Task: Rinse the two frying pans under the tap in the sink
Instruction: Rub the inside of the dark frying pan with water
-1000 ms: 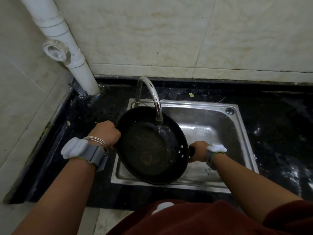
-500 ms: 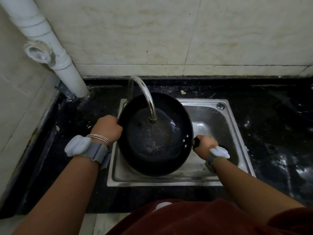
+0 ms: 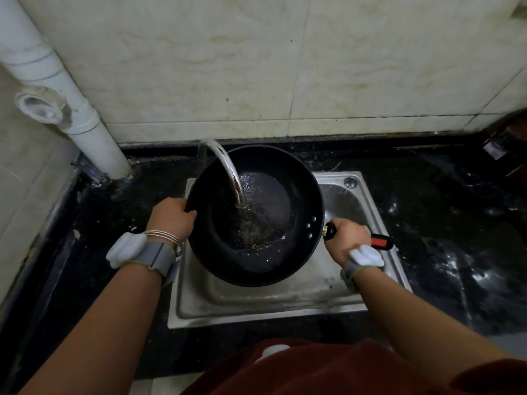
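A black frying pan (image 3: 296, 195) hangs over the steel sink (image 3: 256, 309), held roughly level under the curved chrome tap (image 3: 225, 166). Water runs from the spout into the pan and pools near its front. My left hand (image 3: 172, 216) grips the pan's left rim. My right hand (image 3: 346, 238) is closed around the black and red handle (image 3: 380, 242) on the right. Only one pan is in view.
A black stone counter (image 3: 456, 223) surrounds the sink, wet in places. A white drain pipe (image 3: 85, 129) stands at the back left corner. Tiled wall rises right behind the tap. A dark object (image 3: 502, 143) lies at the far right edge.
The pan has moved back and levelled out under the spout, and water now collects in it. Both hands kept their grip and followed it.
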Demonstrator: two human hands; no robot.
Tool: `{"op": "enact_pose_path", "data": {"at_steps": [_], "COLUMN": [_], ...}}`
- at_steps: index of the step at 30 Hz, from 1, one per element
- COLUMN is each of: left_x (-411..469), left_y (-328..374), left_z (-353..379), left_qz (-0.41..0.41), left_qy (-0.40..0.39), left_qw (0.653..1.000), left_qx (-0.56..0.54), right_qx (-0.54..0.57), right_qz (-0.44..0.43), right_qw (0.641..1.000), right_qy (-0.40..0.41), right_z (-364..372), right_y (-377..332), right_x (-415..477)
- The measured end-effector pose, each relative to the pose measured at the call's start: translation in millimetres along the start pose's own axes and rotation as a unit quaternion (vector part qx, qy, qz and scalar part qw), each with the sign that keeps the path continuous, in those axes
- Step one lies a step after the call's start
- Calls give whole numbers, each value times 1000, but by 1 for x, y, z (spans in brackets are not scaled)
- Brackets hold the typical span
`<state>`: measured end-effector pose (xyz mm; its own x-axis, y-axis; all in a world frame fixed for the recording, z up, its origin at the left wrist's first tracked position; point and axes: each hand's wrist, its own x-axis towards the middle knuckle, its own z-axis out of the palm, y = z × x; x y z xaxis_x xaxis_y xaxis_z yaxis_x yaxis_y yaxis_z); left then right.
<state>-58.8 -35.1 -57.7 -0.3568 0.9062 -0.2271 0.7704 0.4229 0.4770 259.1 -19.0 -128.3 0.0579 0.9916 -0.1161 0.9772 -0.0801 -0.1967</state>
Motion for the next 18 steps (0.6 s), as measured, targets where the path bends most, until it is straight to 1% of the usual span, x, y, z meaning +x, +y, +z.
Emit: {"op": "enact_pose_path", "data": {"at_steps": [6,9,11,13,15,17,18], "left_x": [6,3,-1,-8,-15,-16,-14], "left_y": [3,13,21,26,29,28,26], "left_z": [17,26,38,55,70,78,81], "left_qz": [-7,5,11,39,62,60,59], "left_qy": [-32,-3,12,19,37,46,44], "left_qw": [999,999,998,997,995,996,997], "left_qx": [-24,-42,-65,-61,-66,-52,-23], "right_qx": [-18,-30,-22,3,23,21,12], "right_qz": [9,15,32,57,78,87,92], "right_qw": [1000,999,997,993,990,987,986], "right_qy": [0,-29,-67,-101,-118,-130,-135], "right_z": [-9,-14,-14,-11,-9,-9,-9], "right_y": [13,22,28,33,37,39,40], "right_x": [-3,-10,-14,-17,-20,-21,-21]}}
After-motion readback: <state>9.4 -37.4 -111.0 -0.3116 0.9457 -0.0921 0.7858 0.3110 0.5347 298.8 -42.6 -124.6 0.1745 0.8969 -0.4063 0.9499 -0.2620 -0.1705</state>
